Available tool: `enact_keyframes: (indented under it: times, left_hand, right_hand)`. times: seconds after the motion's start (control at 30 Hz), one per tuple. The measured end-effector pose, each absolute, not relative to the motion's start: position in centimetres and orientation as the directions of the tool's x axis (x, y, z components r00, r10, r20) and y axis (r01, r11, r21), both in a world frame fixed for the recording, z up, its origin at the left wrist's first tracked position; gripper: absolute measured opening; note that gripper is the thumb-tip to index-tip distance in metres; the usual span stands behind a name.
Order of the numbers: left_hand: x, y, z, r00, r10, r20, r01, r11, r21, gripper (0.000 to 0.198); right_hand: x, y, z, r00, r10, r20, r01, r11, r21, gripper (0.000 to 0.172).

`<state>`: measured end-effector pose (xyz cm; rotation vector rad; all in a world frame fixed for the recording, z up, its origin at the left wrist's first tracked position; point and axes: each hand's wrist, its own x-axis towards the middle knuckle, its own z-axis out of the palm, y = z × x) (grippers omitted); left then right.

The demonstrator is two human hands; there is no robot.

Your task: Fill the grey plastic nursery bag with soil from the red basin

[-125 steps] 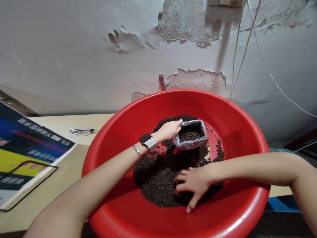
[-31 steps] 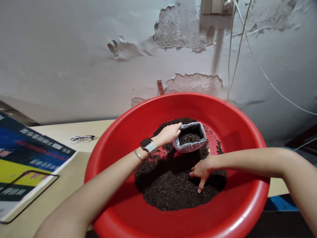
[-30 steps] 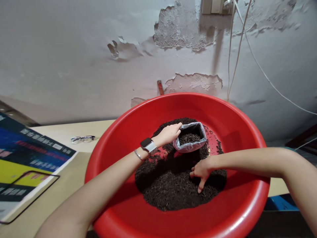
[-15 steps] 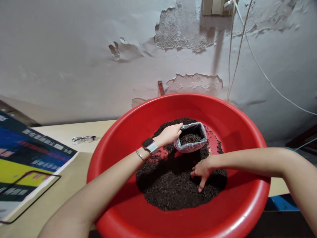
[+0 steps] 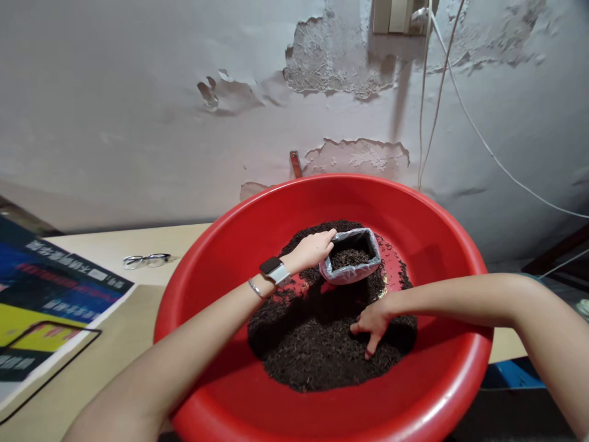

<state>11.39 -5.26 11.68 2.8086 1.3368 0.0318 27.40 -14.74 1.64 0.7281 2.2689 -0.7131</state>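
A large red basin [image 5: 216, 245] holds a heap of dark, loose, leaf-like bits [image 5: 317, 362], perhaps dry tea leaves. My left hand [image 5: 315, 250], with a watch and a bracelet on its wrist, grips the left edge of a plastic-lined container [image 5: 352, 274] that is partly filled with the same dark bits. The container is held over the heap, its opening tilted toward me. My right hand [image 5: 376, 318] rests on the heap below and right of the container, its fingers spread and some fingertips sunk in the bits; it holds nothing visible.
Eyeglasses [image 5: 147, 261] lie on the pale table [image 5: 124, 325] left of the basin, near a printed colourful sheet [image 5: 59, 294] and a thin black frame [image 5: 55, 377]. Behind stands a peeling wall [image 5: 138, 110] with a socket [image 5: 400, 15] and hanging white cables [image 5: 478, 132].
The whole view has shifted slightly, so everything sits a little further left. Both hands and the container keep nearly the same place relative to the basin.
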Motion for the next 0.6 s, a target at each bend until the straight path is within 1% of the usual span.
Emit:
enact_keyframes:
  times: [0.07, 0.13, 0.23, 0.33, 0.47, 0.6]
  left_hand:
    - [11.4, -5.3, 11.7, 0.627, 0.779, 0.002, 0.778, -0.627, 0.038, 0.027]
    - [11.4, -5.3, 11.6, 0.631, 0.776, 0.004, 0.775, -0.631, 0.043, 0.027]
    - [11.3, -5.2, 11.6, 0.638, 0.77, 0.012, 0.769, -0.638, 0.041, 0.028]
    - [11.3, -5.2, 11.6, 0.639, 0.769, 0.014, 0.769, -0.639, 0.034, 0.028]
    - [11.3, -5.2, 11.6, 0.639, 0.769, 0.017, 0.768, -0.639, 0.026, 0.029]
    - [11.3, -5.2, 11.4, 0.638, 0.77, 0.032, 0.77, -0.638, 0.014, 0.031]
  right_hand:
    - [27.4, -14.8, 1.7, -0.638, 0.303, -0.708, 0.648, 0.708, -0.281, 0.058]
    - [27.4, -15.0, 1.7, -0.642, 0.303, -0.704, 0.624, 0.74, -0.251, 0.051]
    - [27.2, -15.4, 2.1, -0.656, 0.296, -0.694, 0.561, 0.807, -0.186, 0.043]
    - [26.5, -15.7, 3.1, -0.7, 0.315, -0.641, 0.53, 0.831, -0.171, 0.039]
    - [25.2, -15.7, 6.1, -0.763, 0.402, -0.506, 0.534, 0.833, -0.144, 0.038]
    - [24.6, -15.4, 10.9, -0.776, 0.564, -0.281, 0.599, 0.799, -0.052, 0.034]
